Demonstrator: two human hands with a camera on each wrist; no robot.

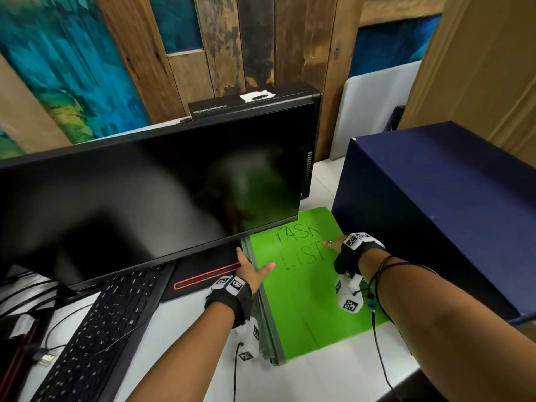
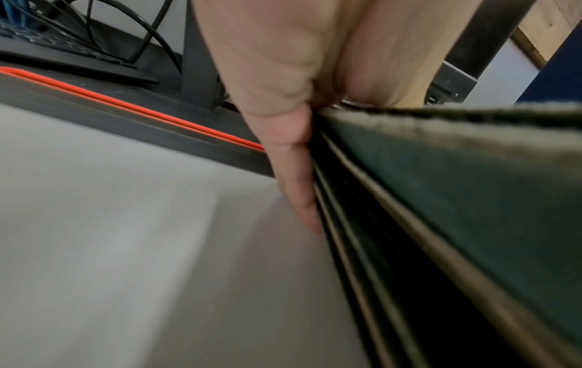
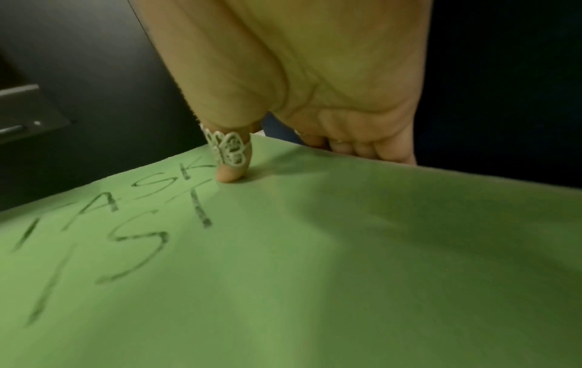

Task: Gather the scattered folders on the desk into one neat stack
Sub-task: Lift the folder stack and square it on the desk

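Several folders lie piled on the white desk nearest me, a green folder marked "TASK LIST" on top, grey edges showing beneath along its left side. My left hand presses straight fingers flat against that left edge, thumb resting on the cover. My right hand clamps the far right edge, thumb on top, fingers curled under. To square it well, I judge I should squeeze both sides inward evenly, keeping the pile flat. Beyond stand the monitor and a navy box close alongside.
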